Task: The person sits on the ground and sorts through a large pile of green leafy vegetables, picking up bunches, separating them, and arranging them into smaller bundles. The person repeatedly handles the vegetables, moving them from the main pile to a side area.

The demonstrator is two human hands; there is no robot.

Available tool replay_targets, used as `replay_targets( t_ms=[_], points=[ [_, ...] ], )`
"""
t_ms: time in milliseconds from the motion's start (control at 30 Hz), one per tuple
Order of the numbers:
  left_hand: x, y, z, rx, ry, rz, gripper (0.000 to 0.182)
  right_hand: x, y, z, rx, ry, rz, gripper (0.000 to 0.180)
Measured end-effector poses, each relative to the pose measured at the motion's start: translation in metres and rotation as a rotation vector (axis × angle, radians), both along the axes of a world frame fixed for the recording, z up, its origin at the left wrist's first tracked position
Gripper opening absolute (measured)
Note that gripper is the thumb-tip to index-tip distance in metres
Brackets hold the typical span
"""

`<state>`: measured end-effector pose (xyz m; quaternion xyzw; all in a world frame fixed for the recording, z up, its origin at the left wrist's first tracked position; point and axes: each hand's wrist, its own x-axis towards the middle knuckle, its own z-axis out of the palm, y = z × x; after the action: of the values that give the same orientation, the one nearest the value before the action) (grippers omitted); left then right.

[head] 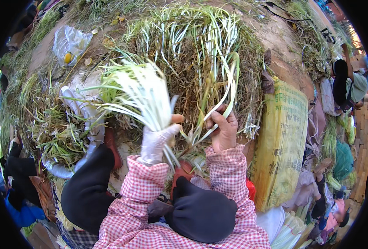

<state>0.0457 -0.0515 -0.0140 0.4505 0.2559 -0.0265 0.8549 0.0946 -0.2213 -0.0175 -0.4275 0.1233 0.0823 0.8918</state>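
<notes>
My left hand [156,143], in a thin whitish glove, grips a bunch of pale stalks [146,96] whose green tips fan out to the upper left. The bunch is blurred. The bare right hand [223,127] pinches a few long white-and-green stalks [232,81] that bend over at the top. From its fingers, dry brownish leaves [204,115] reach down towards the left hand. Beyond both hands lies a broad heap of stalks with withered brown leaves [187,59], its whiter stems showing at the top.
A yellow woven sack [280,146] with printing lies to the right. On the left are a trimmings pile [62,133] and a clear plastic bag [70,43] with a yellow fruit. Tied pale bundles [288,232] sit at lower right. Other people [347,81] sit around the edges.
</notes>
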Motion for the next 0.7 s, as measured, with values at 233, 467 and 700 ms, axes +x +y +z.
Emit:
replay_targets(
  t_ms=[233, 467, 700],
  points=[
    [-0.008, -0.018, -0.015, -0.008, 0.178, -0.138, 0.023, -0.003, 0.007, 0.000, -0.209, -0.010, 0.043, 0.022],
    [-0.008, -0.015, -0.018, 0.033, 0.157, 0.006, 0.018, -0.009, 0.005, -0.008, -0.556, 0.025, 0.339, 0.011],
    [-0.005, 0.010, -0.016, -0.175, -0.025, 0.194, 0.011, -0.018, -0.026, -0.041, -0.102, 0.312, -0.183, 0.020]
  ],
)
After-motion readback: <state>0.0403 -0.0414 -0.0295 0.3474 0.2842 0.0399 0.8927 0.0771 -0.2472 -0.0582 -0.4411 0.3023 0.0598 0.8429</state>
